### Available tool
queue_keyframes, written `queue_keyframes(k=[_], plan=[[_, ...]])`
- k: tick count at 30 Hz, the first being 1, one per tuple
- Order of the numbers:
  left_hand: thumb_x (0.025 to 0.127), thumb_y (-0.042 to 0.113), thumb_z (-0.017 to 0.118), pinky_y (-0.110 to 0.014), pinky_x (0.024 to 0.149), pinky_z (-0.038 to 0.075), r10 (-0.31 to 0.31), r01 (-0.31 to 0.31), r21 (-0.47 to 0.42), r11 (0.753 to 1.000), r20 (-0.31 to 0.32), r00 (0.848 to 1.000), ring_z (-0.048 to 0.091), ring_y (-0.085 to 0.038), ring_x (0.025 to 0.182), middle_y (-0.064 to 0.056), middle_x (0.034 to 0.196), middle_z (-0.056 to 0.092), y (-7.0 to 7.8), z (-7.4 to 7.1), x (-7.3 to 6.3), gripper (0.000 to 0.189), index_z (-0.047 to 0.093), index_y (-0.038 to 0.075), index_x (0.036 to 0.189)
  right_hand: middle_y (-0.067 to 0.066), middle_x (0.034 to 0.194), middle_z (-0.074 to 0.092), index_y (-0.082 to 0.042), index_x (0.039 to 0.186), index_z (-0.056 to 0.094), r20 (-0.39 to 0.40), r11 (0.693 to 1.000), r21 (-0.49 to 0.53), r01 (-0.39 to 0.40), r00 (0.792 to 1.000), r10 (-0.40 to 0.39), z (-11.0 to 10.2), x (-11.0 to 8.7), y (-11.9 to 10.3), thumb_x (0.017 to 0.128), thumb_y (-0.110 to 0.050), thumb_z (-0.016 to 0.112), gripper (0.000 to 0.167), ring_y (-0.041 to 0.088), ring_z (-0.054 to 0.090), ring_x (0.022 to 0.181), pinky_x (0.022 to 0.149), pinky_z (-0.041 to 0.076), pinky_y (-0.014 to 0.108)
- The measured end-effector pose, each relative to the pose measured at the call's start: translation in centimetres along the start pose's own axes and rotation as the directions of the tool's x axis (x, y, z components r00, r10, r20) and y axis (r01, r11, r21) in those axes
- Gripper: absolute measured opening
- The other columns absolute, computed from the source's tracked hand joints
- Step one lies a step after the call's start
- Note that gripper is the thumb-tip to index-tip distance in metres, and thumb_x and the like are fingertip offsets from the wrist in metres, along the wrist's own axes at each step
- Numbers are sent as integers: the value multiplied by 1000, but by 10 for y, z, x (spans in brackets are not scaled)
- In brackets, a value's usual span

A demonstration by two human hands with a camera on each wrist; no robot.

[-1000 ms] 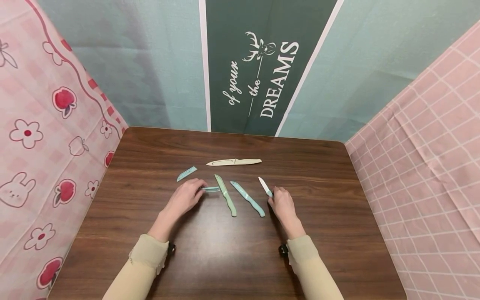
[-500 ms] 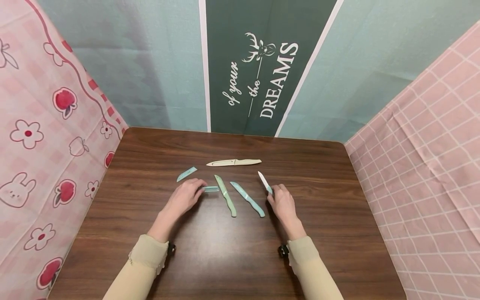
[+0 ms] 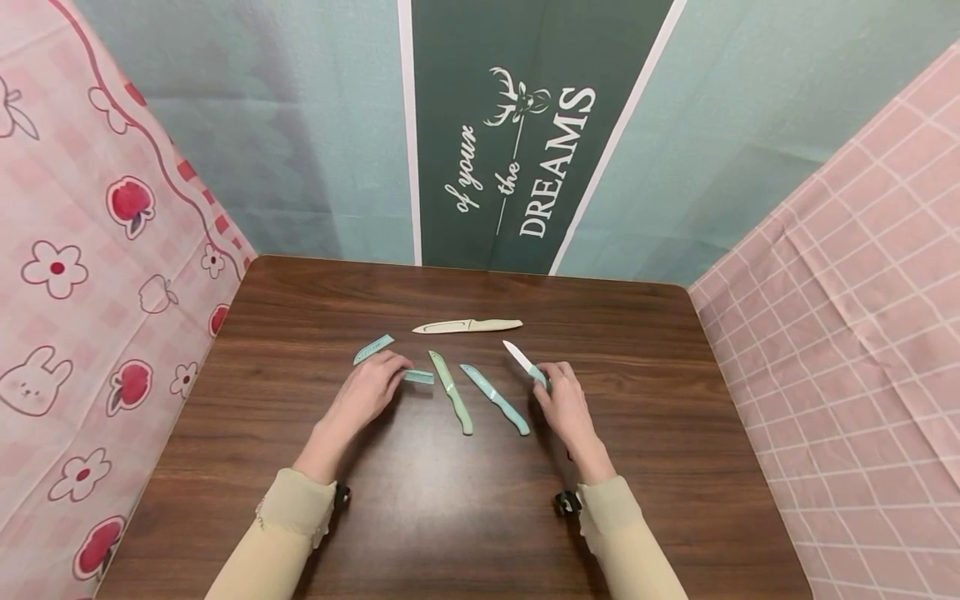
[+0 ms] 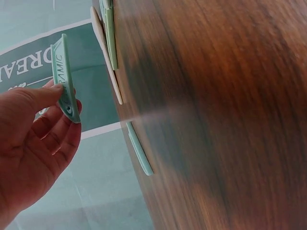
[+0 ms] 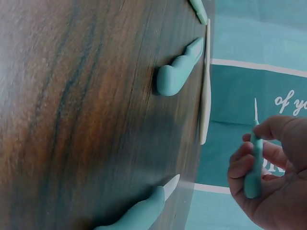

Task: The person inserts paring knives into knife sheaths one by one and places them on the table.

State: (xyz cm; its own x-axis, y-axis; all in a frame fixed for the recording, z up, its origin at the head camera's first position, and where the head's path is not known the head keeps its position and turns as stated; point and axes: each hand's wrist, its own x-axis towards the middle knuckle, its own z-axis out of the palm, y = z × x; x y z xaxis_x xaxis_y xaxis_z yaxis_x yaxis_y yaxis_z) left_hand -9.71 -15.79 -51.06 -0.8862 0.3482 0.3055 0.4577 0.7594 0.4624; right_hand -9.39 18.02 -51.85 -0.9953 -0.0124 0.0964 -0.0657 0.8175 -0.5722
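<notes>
My left hand (image 3: 366, 387) pinches a light-blue knife sheath (image 4: 64, 79) between thumb and fingers, raised off the table in the left wrist view. A second blue sheath (image 3: 372, 348) lies just beyond that hand. In my right hand (image 3: 564, 402) is a small paring knife (image 5: 256, 158) with a blue handle and a bare white blade, its tip pointing up and left in the head view. Below the right hand, another bare-bladed knife (image 5: 144, 208) with a blue handle rests on the table in the right wrist view; the head view does not show it.
Between the hands lie a green sheathed knife (image 3: 451, 392) and a blue sheathed knife (image 3: 495, 398). Farther back, a cream sheathed knife (image 3: 467, 326) lies crosswise on the brown wooden table (image 3: 450, 533). Fabric curtains (image 3: 315, 167) stand along the back and sides.
The paring knife in my right hand has lifted and its tip has swung up and left. The sheath in my left hand has shifted slightly left and turned a little.
</notes>
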Motion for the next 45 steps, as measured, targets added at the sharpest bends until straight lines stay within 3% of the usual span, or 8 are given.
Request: queue_keyframes(k=[7, 13, 20, 29, 33, 41, 45], plan=[[94, 6, 67, -40, 82, 57, 12, -13, -11, 1000, -31, 999, 69, -22, 95, -6, 99, 73, 0, 1, 2, 10, 73, 9, 102, 8, 92, 65, -7, 110, 70, -7, 998, 36, 57, 998, -57, 1, -4, -4, 92, -11, 64, 19, 23, 56, 77, 68, 44, 33], [95, 9, 67, -39, 83, 56, -3, -1, -72, 997, -53, 999, 69, -20, 93, -3, 100, 74, 3, -3, 6, 11, 72, 11, 104, 6, 87, 68, -9, 107, 72, -19, 995, 83, 50, 999, -48, -4, -5, -8, 94, -16, 66, 15, 24, 59, 73, 66, 45, 31], [95, 7, 66, -36, 77, 56, -31, 21, -149, 989, -64, 997, 68, -17, 89, -5, 103, 76, 6, -7, 13, 16, 73, 10, 109, 4, 72, 61, -9, 106, 73, -30, 993, 111, 31, 999, -27, -13, -2, -16, 95, -21, 67, 17, 13, 48, 60, 57, 40, 25], [98, 13, 63, -37, 86, 56, -40, 29, -150, 988, -71, 997, 70, -19, 101, -3, 107, 74, 11, -4, 18, 17, 74, 13, 111, 1, 70, 60, -11, 101, 75, -27, 987, 140, 76, 997, -73, -17, -1, -23, 93, -21, 70, 13, 13, 47, 59, 56, 39, 24], [98, 13, 63, -36, 84, 56, -45, 32, -157, 987, -77, 996, 69, -19, 98, -2, 105, 74, 14, -5, 19, 17, 74, 15, 110, 3, 78, 69, -10, 102, 75, -24, 982, 145, 124, 992, -122, -20, -2, -25, 93, -20, 70, 14, 13, 51, 63, 60, 42, 25], [96, 14, 66, -36, 85, 55, -11, -10, -163, 987, -128, 992, 69, -18, 98, 0, 105, 75, 20, -6, 21, 16, 75, 16, 110, 8, 92, 75, -6, 102, 75, -15, 952, 170, 255, 966, -256, -24, -5, -36, 92, -16, 72, 14, 16, 63, 75, 68, 55, 41], [97, 13, 65, -37, 88, 55, 3, -27, -181, 983, -127, 992, 70, -19, 100, -1, 105, 75, 23, -6, 23, 17, 76, 15, 110, 7, 94, 75, -7, 102, 76, 15, 941, 175, 288, 955, -295, -24, -7, -39, 92, -15, 72, 13, 14, 66, 79, 70, 57, 40]])
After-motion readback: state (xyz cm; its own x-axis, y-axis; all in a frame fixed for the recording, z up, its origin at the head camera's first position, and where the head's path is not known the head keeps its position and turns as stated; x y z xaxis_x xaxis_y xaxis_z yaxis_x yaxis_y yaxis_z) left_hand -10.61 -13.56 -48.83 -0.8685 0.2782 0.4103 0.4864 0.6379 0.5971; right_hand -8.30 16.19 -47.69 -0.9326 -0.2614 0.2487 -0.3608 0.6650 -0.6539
